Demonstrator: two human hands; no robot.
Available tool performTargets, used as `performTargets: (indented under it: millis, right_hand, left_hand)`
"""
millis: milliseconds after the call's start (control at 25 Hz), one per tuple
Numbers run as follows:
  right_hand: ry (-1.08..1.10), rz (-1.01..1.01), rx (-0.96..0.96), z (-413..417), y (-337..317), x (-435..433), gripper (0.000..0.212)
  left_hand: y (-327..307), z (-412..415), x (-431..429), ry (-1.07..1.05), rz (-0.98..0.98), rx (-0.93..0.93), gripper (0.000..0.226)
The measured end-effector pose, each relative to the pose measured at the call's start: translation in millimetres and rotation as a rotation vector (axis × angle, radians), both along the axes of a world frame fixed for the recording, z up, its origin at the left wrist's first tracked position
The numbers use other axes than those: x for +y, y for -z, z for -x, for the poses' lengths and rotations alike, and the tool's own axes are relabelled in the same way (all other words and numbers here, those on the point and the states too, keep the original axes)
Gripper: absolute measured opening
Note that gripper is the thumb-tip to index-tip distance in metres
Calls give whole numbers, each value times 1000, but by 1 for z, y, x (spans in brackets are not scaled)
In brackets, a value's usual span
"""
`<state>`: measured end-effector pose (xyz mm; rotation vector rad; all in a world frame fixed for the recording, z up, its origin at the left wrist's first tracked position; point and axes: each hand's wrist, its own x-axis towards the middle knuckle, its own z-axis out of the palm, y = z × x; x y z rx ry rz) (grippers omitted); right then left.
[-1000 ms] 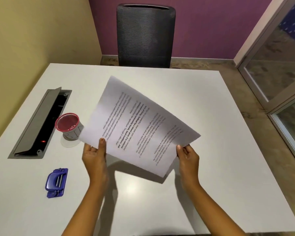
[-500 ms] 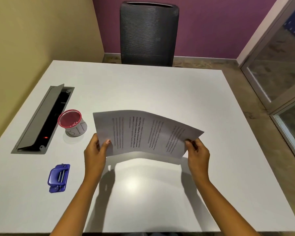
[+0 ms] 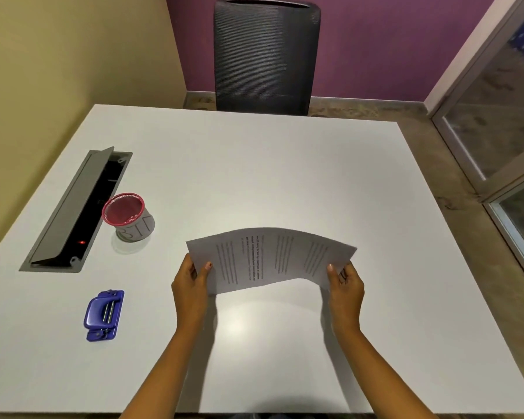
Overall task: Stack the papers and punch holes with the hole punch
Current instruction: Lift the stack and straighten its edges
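Note:
The printed papers (image 3: 270, 258) hang just above the white table (image 3: 285, 176), bowed upward in the middle. My left hand (image 3: 191, 285) pinches their left edge and my right hand (image 3: 345, 285) pinches their right edge, thumbs on top. Whether this is one sheet or several I cannot tell. A blue hole punch (image 3: 104, 315) lies on the table to the left of my left hand, apart from it.
A red-rimmed mesh cup (image 3: 129, 217) stands left of centre beside an open grey cable tray (image 3: 73, 210) set into the table. A black mesh chair (image 3: 266, 55) sits at the far edge. A glass door is at the right.
The papers came down from a raised, tilted position to a low, nearly level one, and both hands moved down and slightly forward with them.

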<state>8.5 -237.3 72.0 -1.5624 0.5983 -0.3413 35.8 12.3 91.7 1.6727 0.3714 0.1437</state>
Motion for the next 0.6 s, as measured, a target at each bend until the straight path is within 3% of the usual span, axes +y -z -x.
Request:
performTargets:
  millis: [280,480,600]
  right_hand:
    - [29,-93,-56,-1,3,-4,21]
    - [27,-84,-29,-2,6,-3,23]
    - [58,-63,-31,-6,5,-3,28]
  left_hand:
    - [0,-4,-2,-41,-25,-33,42]
    - [7,-2,-7,-34,5,11,30]
    - [6,-2,-9,-54,6,0,34]
